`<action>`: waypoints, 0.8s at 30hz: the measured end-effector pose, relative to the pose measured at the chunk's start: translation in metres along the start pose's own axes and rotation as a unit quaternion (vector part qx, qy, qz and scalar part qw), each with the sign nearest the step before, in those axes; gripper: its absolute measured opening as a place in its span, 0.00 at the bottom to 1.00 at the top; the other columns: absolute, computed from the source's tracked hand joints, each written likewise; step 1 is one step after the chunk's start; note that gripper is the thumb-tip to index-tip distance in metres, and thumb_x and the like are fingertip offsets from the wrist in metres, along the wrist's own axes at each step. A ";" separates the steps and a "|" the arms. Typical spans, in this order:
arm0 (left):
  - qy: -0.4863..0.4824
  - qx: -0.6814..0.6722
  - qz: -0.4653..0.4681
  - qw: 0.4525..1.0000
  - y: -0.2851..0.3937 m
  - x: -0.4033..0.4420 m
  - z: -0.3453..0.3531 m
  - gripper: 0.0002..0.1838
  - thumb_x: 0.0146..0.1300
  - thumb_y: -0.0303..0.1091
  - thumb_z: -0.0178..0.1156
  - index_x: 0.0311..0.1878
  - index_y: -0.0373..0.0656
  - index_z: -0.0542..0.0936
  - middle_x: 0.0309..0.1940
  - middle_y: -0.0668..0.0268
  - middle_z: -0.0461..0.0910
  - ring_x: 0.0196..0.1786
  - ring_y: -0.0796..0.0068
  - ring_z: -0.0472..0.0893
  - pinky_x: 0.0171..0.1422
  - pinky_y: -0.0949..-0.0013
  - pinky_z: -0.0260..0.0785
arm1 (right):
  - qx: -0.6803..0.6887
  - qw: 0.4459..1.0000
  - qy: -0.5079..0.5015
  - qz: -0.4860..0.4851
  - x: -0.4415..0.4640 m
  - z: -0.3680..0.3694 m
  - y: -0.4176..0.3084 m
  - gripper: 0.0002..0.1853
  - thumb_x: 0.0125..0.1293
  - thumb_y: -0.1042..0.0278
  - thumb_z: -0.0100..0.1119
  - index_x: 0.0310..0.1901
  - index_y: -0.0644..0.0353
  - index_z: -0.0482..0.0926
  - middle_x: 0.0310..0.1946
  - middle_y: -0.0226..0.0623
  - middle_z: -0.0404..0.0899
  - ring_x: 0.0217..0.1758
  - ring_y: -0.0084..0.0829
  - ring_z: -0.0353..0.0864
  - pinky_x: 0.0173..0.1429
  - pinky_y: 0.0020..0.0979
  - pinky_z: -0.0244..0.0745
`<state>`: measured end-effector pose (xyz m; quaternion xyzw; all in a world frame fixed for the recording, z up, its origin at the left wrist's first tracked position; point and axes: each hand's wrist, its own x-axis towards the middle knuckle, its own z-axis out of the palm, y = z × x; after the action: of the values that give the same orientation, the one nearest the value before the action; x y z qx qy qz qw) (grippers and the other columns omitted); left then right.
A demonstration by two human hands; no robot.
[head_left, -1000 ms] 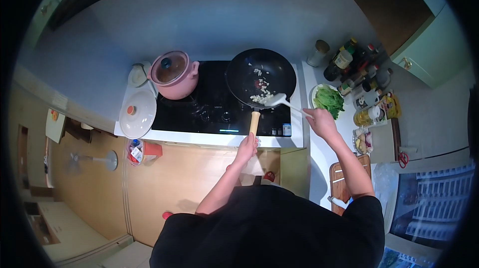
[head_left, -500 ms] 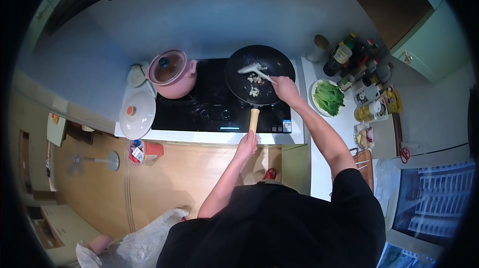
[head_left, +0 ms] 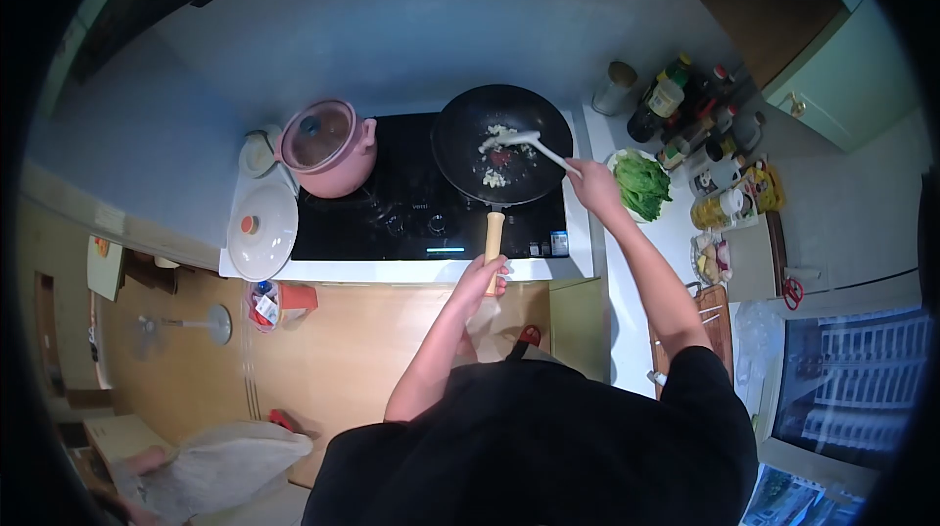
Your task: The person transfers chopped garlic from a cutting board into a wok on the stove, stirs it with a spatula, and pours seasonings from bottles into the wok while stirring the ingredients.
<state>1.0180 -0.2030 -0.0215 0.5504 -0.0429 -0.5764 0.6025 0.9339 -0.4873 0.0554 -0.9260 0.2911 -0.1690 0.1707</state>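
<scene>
A black wok (head_left: 470, 149) rests on the right side of the black cooktop (head_left: 401, 232). My left hand (head_left: 482, 281) is wrapped round its light wooden handle (head_left: 494, 232). In my right hand (head_left: 594, 185), to the right of the wok, is the end of a white spatula (head_left: 550, 152). The spatula's blade lies inside the wok among chopped white pieces (head_left: 494, 177) and a small reddish patch. Beside my right hand, a white plate of green leaves (head_left: 641, 185) stands on the counter.
A pink lidded pot (head_left: 338, 168) stands on the cooktop's left, with a white lid (head_left: 262, 230) beside it. Bottles (head_left: 666, 100), a jar (head_left: 614, 87) and a cutting board (head_left: 715, 330) line the right counter. Another person in pale clothing (head_left: 220, 467) is at the lower left.
The spatula went up into the wok, then my right hand drew back slightly right and down. The white pieces have shifted. Another person has appeared and moved left. My left hand keeps the handle.
</scene>
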 end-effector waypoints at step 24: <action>0.157 0.088 0.043 0.983 0.013 -0.017 0.048 0.18 0.70 0.45 0.62 0.33 0.42 0.71 0.15 0.75 0.64 0.12 0.83 0.61 0.13 0.73 0.50 | 0.000 1.000 -0.016 -0.011 -0.084 -0.127 -0.033 0.13 0.62 0.70 0.64 0.48 0.57 0.87 0.32 0.52 0.84 0.35 0.53 0.83 0.45 0.46 0.78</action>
<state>0.9879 -0.2236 0.0164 0.6825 -0.0216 -0.4500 0.5756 0.8327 -0.4396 0.1637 -0.9317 0.2783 -0.1562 0.1733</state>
